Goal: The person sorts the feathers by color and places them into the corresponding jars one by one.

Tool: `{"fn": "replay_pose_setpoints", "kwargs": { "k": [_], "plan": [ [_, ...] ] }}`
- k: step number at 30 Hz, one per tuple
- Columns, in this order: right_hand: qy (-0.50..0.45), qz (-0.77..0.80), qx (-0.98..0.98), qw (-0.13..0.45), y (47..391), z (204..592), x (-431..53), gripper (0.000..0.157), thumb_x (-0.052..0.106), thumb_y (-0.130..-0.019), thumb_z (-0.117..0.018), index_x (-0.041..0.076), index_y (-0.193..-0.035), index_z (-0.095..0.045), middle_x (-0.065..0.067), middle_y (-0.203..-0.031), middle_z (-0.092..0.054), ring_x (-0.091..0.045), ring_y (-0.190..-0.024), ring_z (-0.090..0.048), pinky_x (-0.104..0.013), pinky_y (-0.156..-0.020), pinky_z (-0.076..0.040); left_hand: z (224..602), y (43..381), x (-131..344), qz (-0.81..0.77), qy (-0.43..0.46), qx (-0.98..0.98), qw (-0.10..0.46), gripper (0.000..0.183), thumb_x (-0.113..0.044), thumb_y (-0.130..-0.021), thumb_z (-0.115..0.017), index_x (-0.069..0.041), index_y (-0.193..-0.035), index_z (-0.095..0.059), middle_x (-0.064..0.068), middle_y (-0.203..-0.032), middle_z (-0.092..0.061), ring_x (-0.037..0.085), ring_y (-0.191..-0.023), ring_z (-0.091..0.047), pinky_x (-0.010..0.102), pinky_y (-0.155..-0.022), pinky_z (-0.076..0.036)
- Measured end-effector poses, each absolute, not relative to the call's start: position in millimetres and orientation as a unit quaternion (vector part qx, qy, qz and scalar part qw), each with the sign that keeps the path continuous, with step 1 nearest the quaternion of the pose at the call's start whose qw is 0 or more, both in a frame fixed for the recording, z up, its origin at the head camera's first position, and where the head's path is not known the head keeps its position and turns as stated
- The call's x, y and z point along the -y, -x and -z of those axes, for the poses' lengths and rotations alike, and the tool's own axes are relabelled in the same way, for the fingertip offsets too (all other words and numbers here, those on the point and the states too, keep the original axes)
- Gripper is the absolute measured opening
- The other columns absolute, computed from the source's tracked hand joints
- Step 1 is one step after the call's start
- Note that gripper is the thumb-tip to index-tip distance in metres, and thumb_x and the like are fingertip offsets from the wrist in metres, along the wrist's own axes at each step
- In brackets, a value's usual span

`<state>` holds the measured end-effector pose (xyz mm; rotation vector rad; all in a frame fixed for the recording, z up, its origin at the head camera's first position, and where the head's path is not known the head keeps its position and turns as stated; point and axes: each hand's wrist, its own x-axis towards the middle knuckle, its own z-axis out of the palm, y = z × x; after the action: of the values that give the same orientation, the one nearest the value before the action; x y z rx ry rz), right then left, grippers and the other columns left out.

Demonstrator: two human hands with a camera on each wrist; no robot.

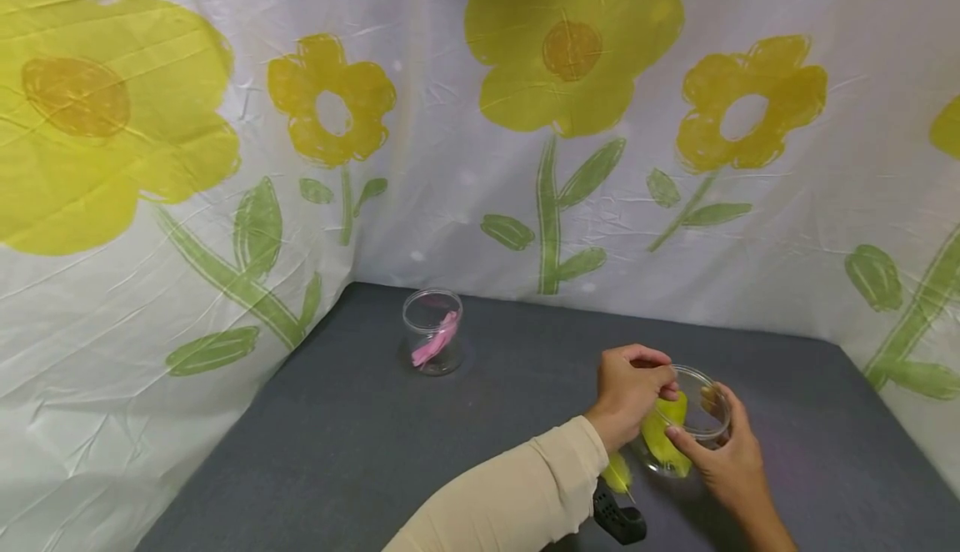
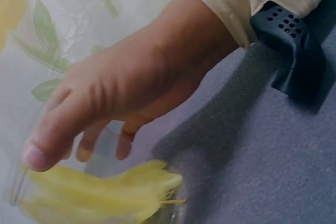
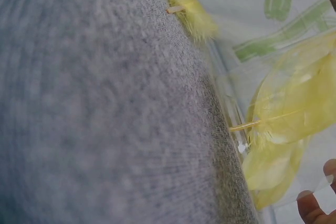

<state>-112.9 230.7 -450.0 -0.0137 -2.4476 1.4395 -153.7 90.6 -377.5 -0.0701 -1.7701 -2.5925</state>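
Note:
A clear jar [image 1: 711,435] with yellow feathers [image 1: 663,444] in it stands at the right of the table. My right hand [image 1: 738,460] holds it, thumb on the near side of the rim and fingers round the far side. My left hand [image 1: 633,389] is at the jar's mouth, thumb and forefinger together at a yellow feather's upper end; the contact is partly hidden. In the left wrist view a feather [image 2: 100,192] lies below the left thumb, its quill low in the jar. Another yellow feather [image 1: 617,474] lies on the table beside the jar, partly behind the left wrist.
Farther back on the left stands a second clear jar [image 1: 433,298] with a pink feather-like piece [image 1: 437,340] inside. A black perforated strap [image 1: 618,519] hangs by the left cuff. The dark grey table [image 1: 337,452] meets a flower-printed white cloth [image 1: 442,202] behind and at both sides.

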Motion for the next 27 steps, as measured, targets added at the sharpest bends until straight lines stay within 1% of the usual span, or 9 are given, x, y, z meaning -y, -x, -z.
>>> {"fn": "replay_pose_setpoints", "kwargs": {
  "k": [4,6,11,14,19,21,24,27],
  "plan": [
    [0.011,-0.498,0.854,0.15,112.6,450.6,-230.2,0.097,0.022,-0.082,-0.08,0.0,-0.151,-0.016,-0.031,-0.138,-0.039,-0.047,-0.123,-0.041,-0.003,-0.071,-0.034,371.6,155.3,-80.4,0.83,0.052,0.555,0.005,0.013,0.011,-0.08,-0.071,-0.002,-0.078,-0.071,0.012,-0.07,-0.064,0.018,-0.053,-0.062,0.036,-0.055,-0.055],
    [0.01,-0.501,0.852,0.151,112.5,451.2,-230.7,0.096,0.02,-0.082,-0.08,0.0,-0.151,-0.016,-0.031,-0.137,-0.04,-0.048,-0.121,-0.042,-0.004,-0.071,-0.035,367.4,156.3,-74.5,0.832,0.066,0.551,0.008,0.011,0.009,-0.081,-0.071,-0.002,-0.08,-0.071,0.011,-0.071,-0.065,0.017,-0.053,-0.062,0.037,-0.056,-0.056],
    [0.003,-0.505,0.85,0.152,113.3,452.2,-231.4,0.095,0.018,-0.082,-0.079,0.001,-0.151,-0.016,-0.031,-0.137,-0.04,-0.047,-0.119,-0.044,-0.005,-0.068,-0.038,358.4,159.7,-59.1,0.839,0.091,0.535,0.022,0.01,0.01,-0.082,-0.07,0.001,-0.085,-0.071,0.011,-0.074,-0.065,0.015,-0.055,-0.063,0.034,-0.058,-0.056],
    [0.002,-0.503,0.85,0.158,113.9,452.4,-231.1,0.095,0.017,-0.082,-0.08,0.001,-0.151,-0.018,-0.03,-0.137,-0.041,-0.045,-0.12,-0.043,-0.005,-0.069,-0.037,356.6,162.1,-50.2,0.842,0.092,0.53,0.031,0.008,0.01,-0.081,-0.07,0.003,-0.085,-0.071,0.011,-0.075,-0.066,0.016,-0.056,-0.063,0.033,-0.057,-0.055],
    [0.006,-0.5,0.85,0.166,113.9,452.3,-230.8,0.095,0.016,-0.08,-0.081,0.0,-0.15,-0.019,-0.03,-0.136,-0.042,-0.044,-0.12,-0.043,-0.004,-0.073,-0.034,361.6,166.6,-35.6,0.844,0.085,0.528,0.034,0.009,0.011,-0.08,-0.071,0.003,-0.085,-0.071,0.013,-0.076,-0.066,0.017,-0.057,-0.064,0.033,-0.057,-0.055],
    [0.006,-0.499,0.85,0.166,113.6,452.3,-230.7,0.096,0.016,-0.08,-0.082,0.0,-0.15,-0.019,-0.03,-0.136,-0.042,-0.044,-0.12,-0.043,-0.004,-0.073,-0.033,365.8,168.4,-29.6,0.845,0.082,0.528,0.032,0.01,0.011,-0.08,-0.071,0.003,-0.086,-0.071,0.013,-0.076,-0.066,0.017,-0.057,-0.064,0.035,-0.058,-0.056],
    [0.004,-0.5,0.85,0.165,113.5,452.2,-230.8,0.096,0.016,-0.08,-0.081,0.001,-0.151,-0.019,-0.031,-0.136,-0.042,-0.044,-0.12,-0.043,-0.004,-0.072,-0.034,373.8,171.1,-20.7,0.842,0.074,0.533,0.03,0.011,0.012,-0.079,-0.071,0.004,-0.087,-0.07,0.013,-0.076,-0.065,0.017,-0.057,-0.064,0.037,-0.06,-0.056],
    [0.0,-0.499,0.851,0.163,113.3,452.1,-231.1,0.096,0.017,-0.08,-0.081,0.001,-0.151,-0.018,-0.032,-0.136,-0.041,-0.046,-0.12,-0.043,-0.004,-0.07,-0.035,383.0,173.0,-12.3,0.838,0.064,0.541,0.021,0.011,0.011,-0.079,-0.071,0.005,-0.088,-0.069,0.013,-0.076,-0.064,0.017,-0.057,-0.064,0.037,-0.06,-0.056]
  ]
}}
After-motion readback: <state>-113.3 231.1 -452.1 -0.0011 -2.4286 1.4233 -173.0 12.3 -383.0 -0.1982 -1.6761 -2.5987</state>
